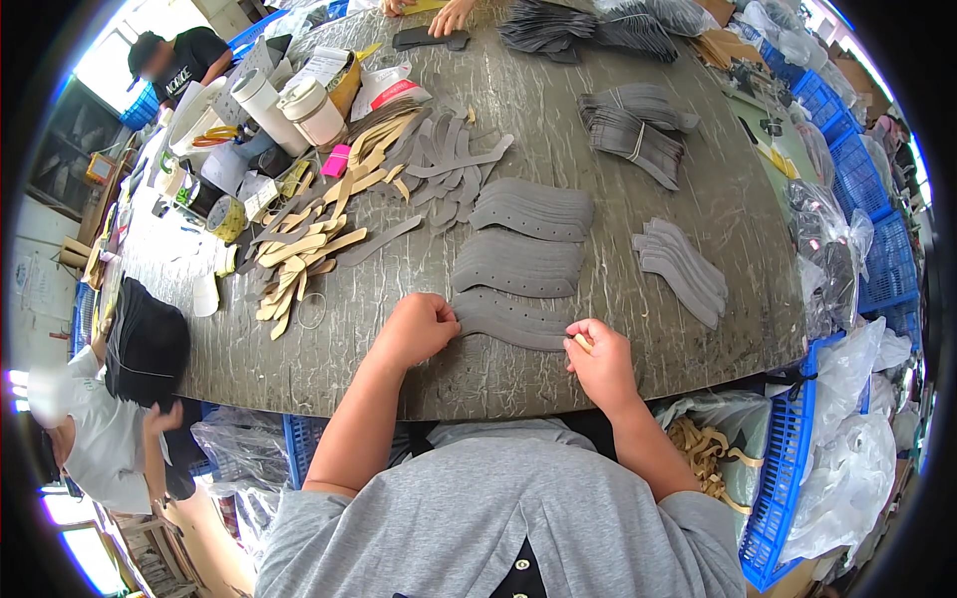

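Three fanned stacks of curved dark grey pieces with small holes lie before me: a far stack [533, 207], a middle stack [518, 263] and a near stack [508, 317]. My left hand [417, 331] is closed, its thumb and fingertips pinching the left end of the near stack. At that stack's right end, my right hand [598, 361] is closed round a short, thin yellowish tool [582, 344], its tip by the edge of the pieces. The kind of tool is hard to tell, since the fingers cover most of it.
Loose grey and tan strips [319, 239] are heaped at the left, near white jars [314, 112]. At right lie a smaller grey stack [682, 269] and a tied bundle [636, 130]. Blue crates [783, 478] flank the table. Another person's hands [454, 17] work at the far edge.
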`<state>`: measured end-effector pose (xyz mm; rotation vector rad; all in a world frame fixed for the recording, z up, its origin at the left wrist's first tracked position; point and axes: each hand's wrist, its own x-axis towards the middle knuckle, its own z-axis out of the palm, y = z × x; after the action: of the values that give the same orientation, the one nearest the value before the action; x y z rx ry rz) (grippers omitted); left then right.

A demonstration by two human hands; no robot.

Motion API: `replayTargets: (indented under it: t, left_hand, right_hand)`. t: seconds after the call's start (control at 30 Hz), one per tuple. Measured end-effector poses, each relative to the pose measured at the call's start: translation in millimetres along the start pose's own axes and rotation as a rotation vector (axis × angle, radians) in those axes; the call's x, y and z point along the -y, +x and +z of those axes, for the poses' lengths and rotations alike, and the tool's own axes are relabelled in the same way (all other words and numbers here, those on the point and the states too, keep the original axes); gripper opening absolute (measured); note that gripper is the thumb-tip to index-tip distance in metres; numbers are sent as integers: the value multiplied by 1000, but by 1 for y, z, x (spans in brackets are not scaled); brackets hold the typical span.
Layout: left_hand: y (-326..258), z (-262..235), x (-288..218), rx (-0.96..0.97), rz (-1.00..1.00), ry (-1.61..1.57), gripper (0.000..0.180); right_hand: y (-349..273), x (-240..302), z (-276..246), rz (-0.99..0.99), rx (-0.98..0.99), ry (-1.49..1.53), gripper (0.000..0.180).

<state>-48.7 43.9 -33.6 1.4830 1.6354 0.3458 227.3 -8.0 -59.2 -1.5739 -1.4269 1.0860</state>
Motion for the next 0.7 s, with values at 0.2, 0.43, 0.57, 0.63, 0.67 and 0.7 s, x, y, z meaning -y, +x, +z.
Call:
replayTargets:
  t: [0.2, 0.43, 0.57, 0.63, 0.67, 0.7]
  left_hand:
    - [0, 2, 0, -31, 47, 69, 11]
    - [-1, 7, -6, -83, 139, 250, 17]
    - [0, 7, -6, -75, 132, 260, 18]
    - [-1, 8, -5, -74, 117, 248, 19]
    - [-2, 7, -6, -78, 111, 239, 19]
    - [-3, 7, -10, -64, 84, 232, 18]
  right_hand:
    - [3, -7, 1, -111, -29, -185, 16]
    - [-11, 9, 12, -543, -25, -675, 32]
    - [-30, 10, 26, -611, 182, -827, 43]
    - [-35, 5, 21, -562, 188, -883, 45]
    - [-35, 3, 14, -557, 174, -895, 45]
    - [-36, 2, 7, -551, 159, -908, 46]
